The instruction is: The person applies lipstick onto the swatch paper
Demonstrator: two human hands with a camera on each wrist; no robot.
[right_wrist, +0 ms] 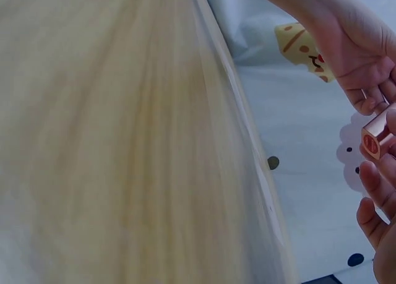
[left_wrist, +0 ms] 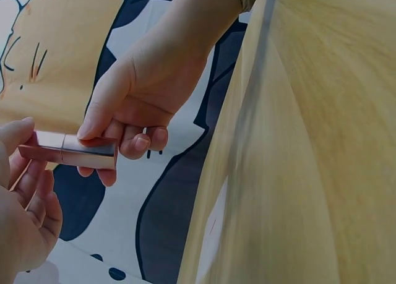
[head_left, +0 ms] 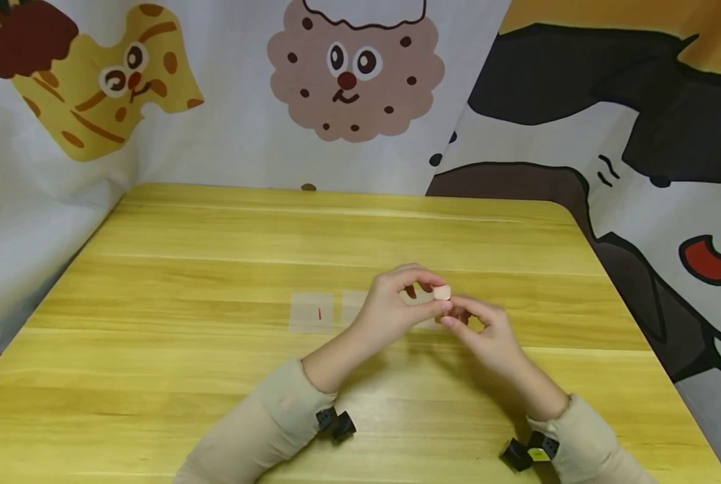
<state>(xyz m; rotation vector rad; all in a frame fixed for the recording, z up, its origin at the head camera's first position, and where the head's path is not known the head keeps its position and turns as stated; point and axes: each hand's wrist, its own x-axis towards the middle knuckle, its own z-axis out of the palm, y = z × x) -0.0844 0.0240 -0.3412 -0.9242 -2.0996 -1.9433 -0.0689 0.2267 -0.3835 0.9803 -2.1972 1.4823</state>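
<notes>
Held up above the table between both hands is a shiny rose-gold lipstick tube (left_wrist: 52,149); a seam runs around its middle in the left wrist view. My left hand (head_left: 390,299) pinches one end of it between thumb and fingers. The other end is pinched by my right hand (head_left: 487,333). A round red label shows on one end face of the lipstick (right_wrist: 371,145) in the right wrist view. Behind and below the hands lie pale square cards; the leftmost card (head_left: 302,312) bears a red "1". Another card (head_left: 351,306) is partly covered by my left hand.
The wooden table (head_left: 185,376) has a rounded far edge. A curtain (head_left: 227,134) printed with cartoon food hangs right behind it. Small black cameras (head_left: 338,425) sit at both wrists, over the beige sleeves.
</notes>
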